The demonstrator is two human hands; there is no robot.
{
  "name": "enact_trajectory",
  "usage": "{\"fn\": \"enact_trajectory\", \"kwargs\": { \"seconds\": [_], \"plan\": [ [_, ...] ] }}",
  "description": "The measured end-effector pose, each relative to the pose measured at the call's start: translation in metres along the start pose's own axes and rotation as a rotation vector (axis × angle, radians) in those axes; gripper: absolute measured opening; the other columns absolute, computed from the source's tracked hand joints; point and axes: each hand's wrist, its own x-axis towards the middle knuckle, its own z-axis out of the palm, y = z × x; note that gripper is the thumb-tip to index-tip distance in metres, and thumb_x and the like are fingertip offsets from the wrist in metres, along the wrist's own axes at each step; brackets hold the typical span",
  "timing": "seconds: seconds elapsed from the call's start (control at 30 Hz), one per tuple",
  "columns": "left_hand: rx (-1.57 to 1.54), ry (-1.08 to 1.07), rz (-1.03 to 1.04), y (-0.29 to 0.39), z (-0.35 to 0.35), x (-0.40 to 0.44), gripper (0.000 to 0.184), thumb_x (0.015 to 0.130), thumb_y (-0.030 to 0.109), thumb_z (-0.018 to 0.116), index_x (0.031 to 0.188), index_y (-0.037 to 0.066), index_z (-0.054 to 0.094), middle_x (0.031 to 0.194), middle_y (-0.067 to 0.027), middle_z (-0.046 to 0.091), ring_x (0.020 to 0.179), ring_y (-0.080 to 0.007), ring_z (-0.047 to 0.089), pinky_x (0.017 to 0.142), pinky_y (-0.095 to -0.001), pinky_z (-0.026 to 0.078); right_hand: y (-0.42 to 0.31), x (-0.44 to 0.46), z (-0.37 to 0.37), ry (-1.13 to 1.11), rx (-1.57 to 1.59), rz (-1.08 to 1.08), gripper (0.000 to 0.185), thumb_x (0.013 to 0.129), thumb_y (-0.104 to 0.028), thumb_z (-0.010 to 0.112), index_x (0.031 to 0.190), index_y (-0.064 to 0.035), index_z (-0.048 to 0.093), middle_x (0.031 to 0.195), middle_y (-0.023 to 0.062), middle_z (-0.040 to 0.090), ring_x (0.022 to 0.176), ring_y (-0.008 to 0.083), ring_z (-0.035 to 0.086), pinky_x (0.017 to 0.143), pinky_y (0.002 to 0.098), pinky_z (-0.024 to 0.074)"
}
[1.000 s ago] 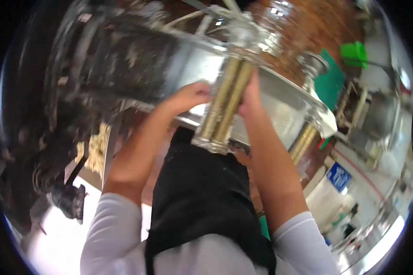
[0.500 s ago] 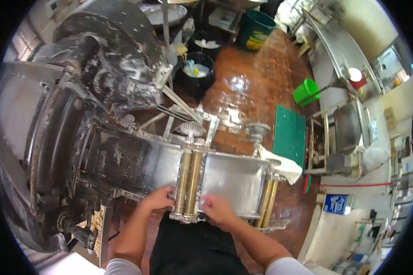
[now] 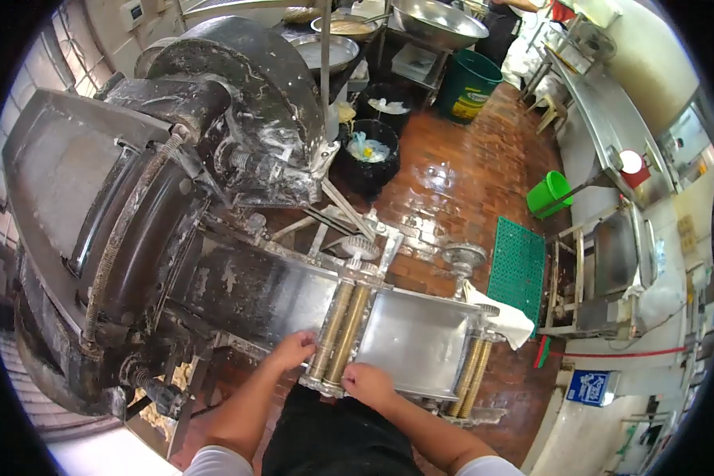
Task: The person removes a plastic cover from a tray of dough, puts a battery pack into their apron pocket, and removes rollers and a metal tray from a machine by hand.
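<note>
Rollers of brass-coloured metal (image 3: 347,333) sit mounted side by side, flanked now: left hand (image 3: 295,350) on one side, fingers bent, right hand (image 3: 367,383) on the other, fingers curled inward. Does either grip? Can't tell! Both are in position, that much looks done; nothing shows passing between the rollers, and what's left can't be read. Rightward, a shiny rectangular steel tray (image 3: 412,341) runs to a second brass-coloured roller pair (image 3: 472,377). Glossy reddish-brown floor (image 3: 444,151) beyond, with a green perforated mat (image 3: 517,262) and a bright green plastic bucket (image 3: 549,194).
</note>
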Motion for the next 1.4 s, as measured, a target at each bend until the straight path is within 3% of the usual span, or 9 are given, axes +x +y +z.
{"fn": "enact_trajectory", "kwargs": {
  "seconds": [0.33, 0.43, 0.53, 0.73, 0.83, 1.03, 1.2, 1.3, 1.4],
  "plan": [
    [0.063, 0.25, -0.092, 0.037, 0.024, -0.006, 0.05, 0.1, 0.045, 0.045, 0.118, 0.003, 0.064, 0.108, -0.0184, 0.069, 0.101, -0.0261, 0.065, 0.09, -0.0358, 0.047, 0.041, 0.01, -0.046, 0.463, -0.022, 0.128, 0.026, 0.08, -0.019, 0.068, 0.104, -0.0076, 0.065, 0.106, 0.0162, 0.063, 0.093, 0.0342, 0.063, 0.082, 0.042, 0.0515],
    [-0.583, 0.25, -0.181, 0.037, 0.047, 0.022, 0.053, 0.1, 0.046, 0.041, 0.12, 0.002, 0.062, 0.108, -0.0193, 0.068, 0.1, -0.0267, 0.064, 0.091, -0.0359, 0.046, 0.03, 0.015, -0.031, 0.283, -0.016, 0.03, 0.034, 0.079, -0.024, 0.073, 0.109, -0.0092, 0.066, 0.108, 0.0147, 0.063, 0.086, 0.0273, 0.066, 0.077, 0.0381, 0.0536],
    [-0.596, 0.144, -0.203, 0.033, 0.041, 0.031, 0.052, 0.1, 0.046, 0.042, 0.118, 0.001, 0.062, 0.106, -0.0188, 0.068, 0.098, -0.0268, 0.064, 0.09, -0.0359, 0.046, 0.002, 0.018, -0.013, 0.222, 0.146, 0.165, 0.034, 0.08, -0.024, 0.072, 0.11, -0.0087, 0.065, 0.109, 0.0159, 0.063, 0.093, 0.0301, 0.064, 0.082, 0.0397, 0.0519],
    [0.186, 0.089, 0.118, 0.021, 0.005, 0.001, 0.042, 0.098, 0.037, 0.05, 0.112, 0.0, 0.063, 0.101, -0.0176, 0.068, 0.096, -0.0257, 0.064, 0.086, -0.0354, 0.048, 0.032, 0.023, 0.012, 0.276, 0.308, 0.097, 0.027, 0.081, -0.023, 0.071, 0.103, -0.0064, 0.066, 0.094, 0.0153, 0.067, 0.082, 0.0302, 0.066, 0.076, 0.0387, 0.053],
    [0.125, -0.05, 0.059, 0.007, -0.006, -0.014, 0.031, 0.094, 0.019, 0.058, 0.119, 0.002, 0.062, 0.102, -0.0092, 0.068, 0.1, -0.0157, 0.061, 0.085, -0.0318, 0.048, 0.007, 0.018, -0.006, 0.315, 0.303, 0.193, 0.024, 0.083, -0.022, 0.069, 0.1, -0.0053, 0.065, 0.094, 0.0153, 0.067, 0.081, 0.0289, 0.066, 0.075, 0.0387, 0.0529],
    [0.169, -0.237, -0.045, 0.061, -0.025, -0.033, 0.04, 0.088, 0.024, 0.069, 0.121, 0.003, 0.062, 0.109, -0.0128, 0.069, 0.099, -0.0156, 0.063, 0.085, -0.0341, 0.049, 0.026, 0.034, -0.007, 0.337, 0.188, 0.196, 0.024, 0.083, -0.022, 0.069, 0.098, -0.0056, 0.063, 0.09, 0.0134, 0.068, 0.079, 0.0284, 0.067, 0.074, 0.038, 0.0528],
    [-0.107, 0.315, 0.109, 0.024, -0.015, 0.025, 0.047, 0.094, 0.035, 0.061, 0.128, 0.003, 0.058, 0.119, -0.0128, 0.066, 0.109, -0.0173, 0.06, 0.096, -0.0337, 0.046, 0.016, 0.034, -0.015, 0.333, 0.122, 0.153, 0.018, 0.087, -0.022, 0.065, 0.096, -0.0062, 0.063, 0.084, 0.0137, 0.068, 0.077, 0.0298, 0.066, 0.07, 0.0404, 0.0515],
    [-0.553, 0.292, -0.048, 0.071, 0.009, 0.02, 0.05, 0.097, 0.046, 0.053, 0.128, 0.006, 0.056, 0.113, -0.0051, 0.062, 0.099, -0.0165, 0.057, 0.086, -0.0326, 0.046, 0.036, 0.041, -0.007, 0.454, 0.044, 0.195, 0.019, 0.088, -0.023, 0.065, 0.094, -0.0056, 0.062, 0.083, 0.0138, 0.067, 0.075, 0.0304, 0.066, 0.067, 0.0414, 0.0498],
    [-0.251, 0.348, 0.091, 0.057, 0.049, 0.033, 0.058, 0.099, 0.047, 0.048, 0.132, -0.001, 0.051, 0.124, -0.0112, 0.059, 0.114, -0.019, 0.054, 0.101, -0.0313, 0.04, 0.021, 0.044, -0.018, 0.49, 0.266, 0.196, 0.023, 0.091, -0.026, 0.061, 0.095, -0.0031, 0.062, 0.079, 0.0139, 0.067, 0.074, 0.0296, 0.065, 0.068, 0.0402, 0.0494]
  ]
}}
